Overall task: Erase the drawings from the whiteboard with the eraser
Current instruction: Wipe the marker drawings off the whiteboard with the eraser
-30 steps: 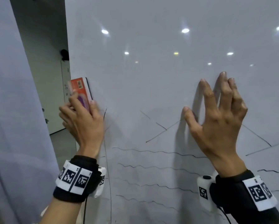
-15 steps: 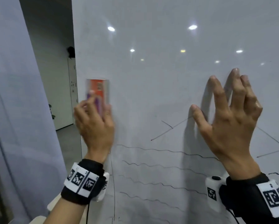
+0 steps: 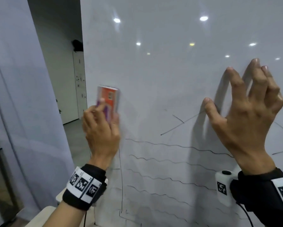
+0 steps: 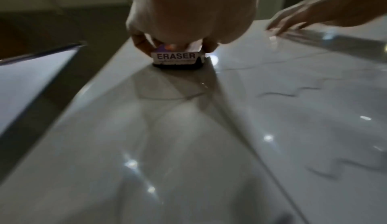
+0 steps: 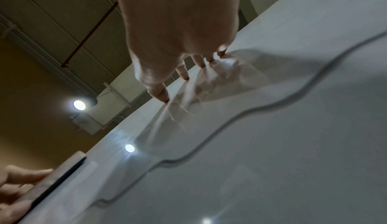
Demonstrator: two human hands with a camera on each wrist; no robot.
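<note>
With my left hand (image 3: 103, 131) gripping the eraser (image 3: 108, 102) flat on the whiteboard (image 3: 170, 79) near its left edge and my right hand (image 3: 245, 115) bracing on spread fingertips, I risk missing the thin wavy lines (image 3: 162, 159) below.

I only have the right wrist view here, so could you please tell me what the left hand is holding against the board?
Observer: The left hand grips an orange and purple block; the left wrist view shows ERASER printed on its end.
Operator: Is it flat on the whiteboard?
Observer: Yes, its dark pad sits against the whiteboard, near the left edge.
Operator: What remains to its right?
Observer: Slanted strokes above several wavy lines.
</note>
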